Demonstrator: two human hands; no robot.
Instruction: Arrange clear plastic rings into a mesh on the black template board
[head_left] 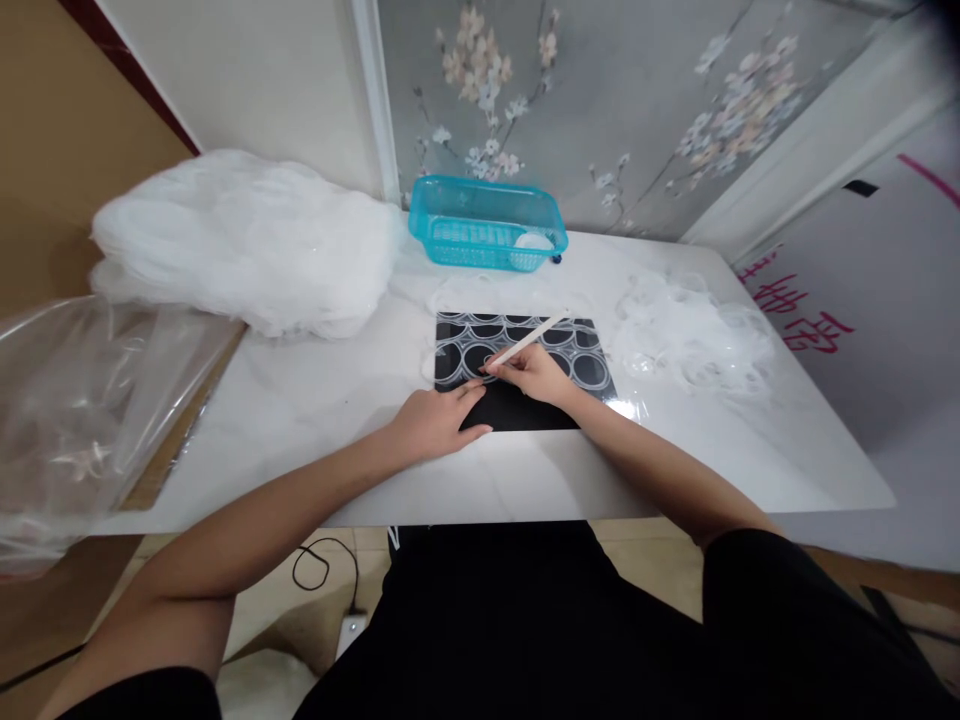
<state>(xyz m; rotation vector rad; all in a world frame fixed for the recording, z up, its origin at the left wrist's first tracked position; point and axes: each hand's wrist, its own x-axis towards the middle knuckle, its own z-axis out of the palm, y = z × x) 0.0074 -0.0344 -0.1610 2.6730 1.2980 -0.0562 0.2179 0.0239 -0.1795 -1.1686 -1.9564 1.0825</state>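
Note:
A black sheet (529, 410) printed with rows of white-grey rings lies flat on the white tabletop. My right hand (538, 376) pinches a white pen-like stick (534, 337), slanted up to the right, its lower end over a ring on the sheet. Flat at the sheet's left edge rests my left hand (435, 422), fingers stretched out and thumb apart, fingertips close to the stick's lower end. Whether the stick's tip touches the sheet is hidden by my right fingers.
A large white, filmy heap (247, 240) stands at the left back. Behind the sheet sits a blue plastic basket (480, 187) with a white round item (534, 243) inside. Thin translucent white loops (697, 335) lie to the right. Clear plastic film (82, 420) covers the left corner.

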